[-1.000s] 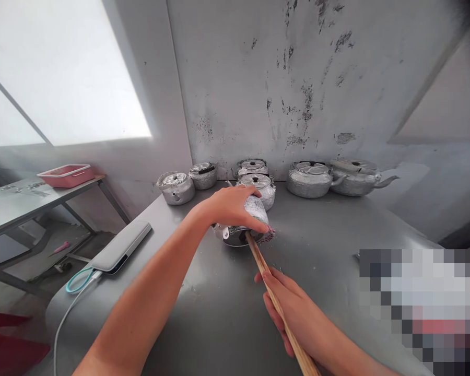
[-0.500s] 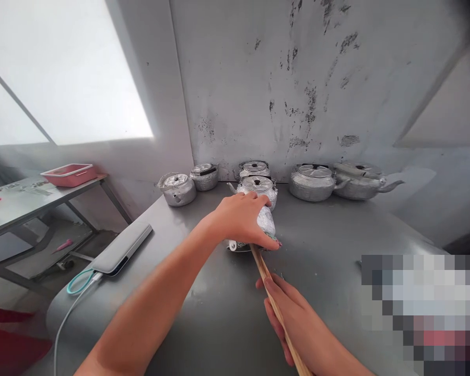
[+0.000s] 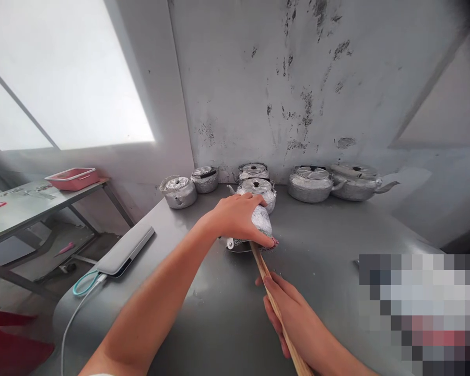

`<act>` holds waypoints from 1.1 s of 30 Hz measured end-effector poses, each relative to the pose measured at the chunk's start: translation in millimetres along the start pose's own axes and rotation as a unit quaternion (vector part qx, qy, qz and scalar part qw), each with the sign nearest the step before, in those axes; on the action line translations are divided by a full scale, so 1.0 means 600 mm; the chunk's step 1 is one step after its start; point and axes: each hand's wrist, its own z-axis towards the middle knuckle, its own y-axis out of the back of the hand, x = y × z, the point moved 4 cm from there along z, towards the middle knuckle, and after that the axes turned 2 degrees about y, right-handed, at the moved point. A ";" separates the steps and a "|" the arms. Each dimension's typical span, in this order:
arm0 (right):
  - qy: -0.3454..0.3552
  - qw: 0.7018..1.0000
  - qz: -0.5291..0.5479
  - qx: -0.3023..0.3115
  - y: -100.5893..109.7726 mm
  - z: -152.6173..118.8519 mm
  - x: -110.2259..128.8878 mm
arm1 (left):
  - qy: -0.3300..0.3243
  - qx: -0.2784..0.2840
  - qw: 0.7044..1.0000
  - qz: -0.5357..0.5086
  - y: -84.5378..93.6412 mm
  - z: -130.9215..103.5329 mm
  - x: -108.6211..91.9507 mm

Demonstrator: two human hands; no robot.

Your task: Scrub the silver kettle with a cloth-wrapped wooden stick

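My left hand (image 3: 237, 215) is wrapped over a silvery metal kettle (image 3: 262, 221), which lies tipped on the table; the hand hides much of it. Green and reddish bits show near its lower edge, too small to name. In my right hand (image 3: 295, 308) is a long wooden stick (image 3: 273, 300), the fingers closed round it. Its far end reaches the tipped kettle under my left hand, where the tip is hidden. Just behind stands an upright silver kettle (image 3: 258, 196) with a black-knobbed lid.
More kettles line the wall: a small kettle (image 3: 180, 194) on the left and a large kettle (image 3: 310, 188) on the right, among others. A grey power bank (image 3: 127, 250) with a cable lies on the grey table (image 3: 203, 313). A pink basket (image 3: 76, 180) sits on another table.
The camera view has shifted slightly. My left hand and the tipped kettle appear a little further left; both hands keep the same holds.
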 end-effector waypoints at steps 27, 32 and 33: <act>-0.029 0.999 -0.043 0.009 -0.006 -0.030 0.009 | -0.029 -0.019 0.999 0.027 -0.009 -0.010 -0.021; -0.009 0.999 -0.038 -0.001 -0.003 -0.028 0.021 | -0.037 -0.013 0.998 0.040 -0.011 -0.012 -0.028; -0.020 0.999 -0.045 0.003 -0.003 -0.027 0.022 | -0.037 -0.012 0.998 0.039 -0.011 -0.012 -0.027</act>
